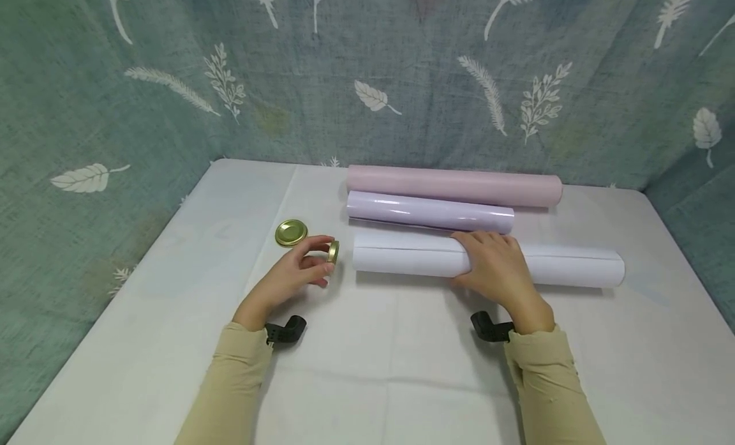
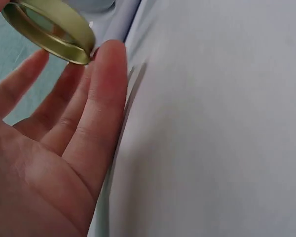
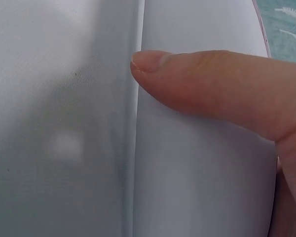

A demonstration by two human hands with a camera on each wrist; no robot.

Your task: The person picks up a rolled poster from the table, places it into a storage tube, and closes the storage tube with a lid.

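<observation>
Left hand [image 1: 293,272] pinched a lid [image 1: 333,251] on edge, just off the white roll's [image 1: 408,258] left end. Right hand [image 1: 496,268] gripped the roll mid-length; its long axis ran left-right, toward the lid.

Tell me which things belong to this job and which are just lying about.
Seemingly in the job:
gold lid, pinched by left fingers
white roll, gripped by right fingers

Apparently just lying about:
second gold lid
lavender roll
pink roll
</observation>
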